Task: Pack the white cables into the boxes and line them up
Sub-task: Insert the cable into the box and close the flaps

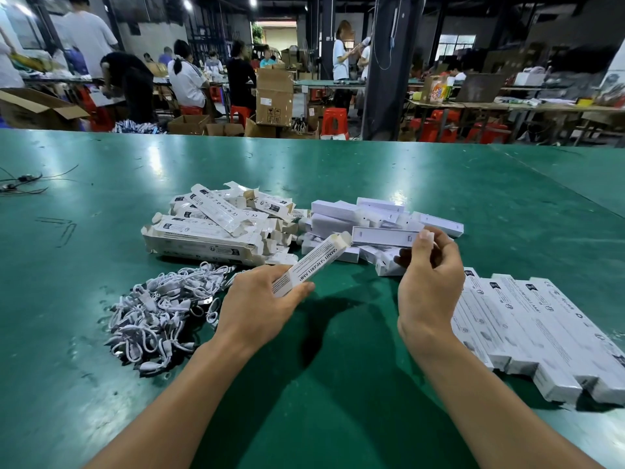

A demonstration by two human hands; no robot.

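Your left hand (260, 306) covers the near end of the box (313, 265) it grips, so you cannot read the start of its print. Your right hand (431, 286) hides most of the small white piece (426, 236) pinched at its fingertips; what it is cannot be told. The lined-up boxes (541, 333) run off the right edge, their small print unreadable. Under the cable heap (162, 306), individual cables cannot be separated. Both your forearms are cut by the bottom edge.

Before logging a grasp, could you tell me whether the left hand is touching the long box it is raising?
Touching. The head view shows the left hand gripping the long box's lower end, thumb across it.
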